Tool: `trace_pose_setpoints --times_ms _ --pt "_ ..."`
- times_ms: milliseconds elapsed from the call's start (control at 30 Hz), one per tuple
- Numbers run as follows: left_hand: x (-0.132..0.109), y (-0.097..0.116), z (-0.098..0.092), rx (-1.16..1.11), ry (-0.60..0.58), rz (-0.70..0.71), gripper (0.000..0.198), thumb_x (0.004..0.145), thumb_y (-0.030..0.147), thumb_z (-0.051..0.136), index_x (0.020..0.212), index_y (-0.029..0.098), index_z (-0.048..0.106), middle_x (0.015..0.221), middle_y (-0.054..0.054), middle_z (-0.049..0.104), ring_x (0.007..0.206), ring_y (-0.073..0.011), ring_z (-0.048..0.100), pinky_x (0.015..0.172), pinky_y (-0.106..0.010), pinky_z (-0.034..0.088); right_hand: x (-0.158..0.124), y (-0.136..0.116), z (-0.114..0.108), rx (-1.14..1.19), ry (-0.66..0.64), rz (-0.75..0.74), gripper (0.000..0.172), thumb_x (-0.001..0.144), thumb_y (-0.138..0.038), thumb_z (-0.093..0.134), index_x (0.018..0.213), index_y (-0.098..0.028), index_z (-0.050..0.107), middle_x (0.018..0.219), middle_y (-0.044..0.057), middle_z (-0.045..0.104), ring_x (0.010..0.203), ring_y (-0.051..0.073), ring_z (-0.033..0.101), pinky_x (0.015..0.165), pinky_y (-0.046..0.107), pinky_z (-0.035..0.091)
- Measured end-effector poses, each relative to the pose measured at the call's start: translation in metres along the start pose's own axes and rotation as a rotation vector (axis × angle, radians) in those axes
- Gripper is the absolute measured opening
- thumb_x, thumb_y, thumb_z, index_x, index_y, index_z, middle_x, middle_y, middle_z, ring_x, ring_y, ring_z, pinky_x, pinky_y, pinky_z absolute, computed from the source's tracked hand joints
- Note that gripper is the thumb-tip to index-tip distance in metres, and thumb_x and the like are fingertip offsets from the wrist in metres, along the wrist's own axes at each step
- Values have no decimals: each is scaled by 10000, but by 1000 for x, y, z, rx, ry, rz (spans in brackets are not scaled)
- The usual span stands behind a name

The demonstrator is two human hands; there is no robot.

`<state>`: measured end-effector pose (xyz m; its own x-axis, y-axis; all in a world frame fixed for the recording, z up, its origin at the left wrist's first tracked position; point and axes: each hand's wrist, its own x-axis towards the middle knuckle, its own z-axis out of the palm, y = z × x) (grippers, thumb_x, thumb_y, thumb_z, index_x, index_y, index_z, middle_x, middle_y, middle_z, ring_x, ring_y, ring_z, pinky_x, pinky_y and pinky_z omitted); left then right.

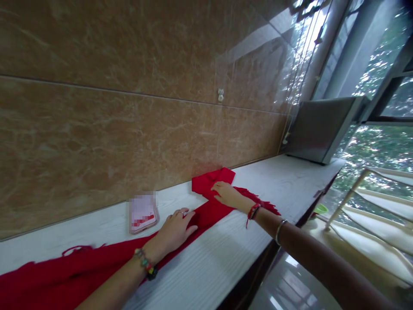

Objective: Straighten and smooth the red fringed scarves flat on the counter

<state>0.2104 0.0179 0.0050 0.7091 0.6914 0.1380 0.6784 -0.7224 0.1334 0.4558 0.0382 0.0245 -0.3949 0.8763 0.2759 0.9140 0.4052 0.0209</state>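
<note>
A long red cloth [206, 215], shaped like a scarf, runs along the counter from the lower left toward the wall. Its far end is folded over at an angle, and a ragged edge shows beside my right wrist. My left hand [177, 230] rests on the middle of the cloth, palm down, with thumb and fingers apart. On the folded part lies my right hand [227, 196], palm down, its fingers stretched out and touching the fabric. Parts of the cloth are hidden under both hands and the left forearm.
A phone [142, 215] with a pale screen lies on the white counter [271, 176], left of my left hand. Brown marbled tiles [145, 137] rise behind. A grey box-like appliance [319, 129] stands at the far right end. Beyond the counter's edge is a cream rack [371, 224].
</note>
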Motion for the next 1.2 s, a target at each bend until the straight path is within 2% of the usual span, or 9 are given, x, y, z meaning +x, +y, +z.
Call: trace_pose_setpoints --times_ms 100,233,400,533,633,800,967,1100,1200 --pt "-39 -27 -12 28 -1 -37 397 857 370 408 1205 190 473 1210 -115 502 1090 -234 469 921 -368 360 14 -60 12 100 43 -128 240 802 -163 499 1029 -119 566 1057 110 569 1051 191 475 925 312 357" --pt "-94 -73 -32 107 -25 -105 331 836 293 451 1149 209 519 1166 -84 550 1057 -222 496 912 -362 364 34 -131 25 340 41 -376 247 801 -167 511 1031 -102 574 1024 111 596 982 176 522 891 292 393" --pt "-152 -124 -52 141 -63 -174 253 817 236 464 1034 172 577 1037 -83 608 944 -194 555 863 -315 401 53 -181 36 464 -56 -533 293 834 -231 485 1088 -109 560 1078 121 591 992 188 536 881 300 404" --pt "-176 -149 -52 47 15 -236 321 830 314 461 1104 165 533 1109 -90 580 1006 -193 533 903 -314 386 57 -195 43 517 -94 -534 430 794 -318 548 1165 -103 513 1146 142 560 1044 216 516 906 325 392" --pt "-184 -157 -48 -17 33 -250 362 829 365 462 1127 167 520 1112 -88 575 1021 -193 522 918 -317 379 55 -199 48 557 -81 -480 494 757 -312 593 1200 -123 484 1185 138 534 1078 221 492 924 340 378" --pt "-197 -152 -53 -50 77 -242 360 830 371 466 1152 216 505 1106 -65 552 1010 -184 503 912 -320 380 49 -201 49 560 8 -458 467 744 -223 599 1193 -159 488 1142 117 559 1067 214 484 931 376 363" --pt "-208 -147 -67 -28 20 -249 353 818 351 493 1153 242 509 1104 -51 553 979 -176 511 882 -300 393 42 -204 45 594 -1 -480 467 750 -118 547 1208 -165 465 1187 110 536 1086 194 482 932 354 370" --pt "-211 -148 -75 87 -43 -272 268 823 257 479 1072 223 572 1055 -52 598 964 -185 523 885 -318 376 35 -202 36 563 -50 -521 274 777 -129 522 1044 -147 577 974 92 622 898 176 570 800 298 445" --pt "-213 -145 -84 124 -117 -278 191 803 226 494 943 215 624 955 -39 631 904 -179 544 854 -306 384 32 -200 28 506 -47 -575 158 794 -127 506 906 -133 617 831 72 618 778 159 571 716 265 447"
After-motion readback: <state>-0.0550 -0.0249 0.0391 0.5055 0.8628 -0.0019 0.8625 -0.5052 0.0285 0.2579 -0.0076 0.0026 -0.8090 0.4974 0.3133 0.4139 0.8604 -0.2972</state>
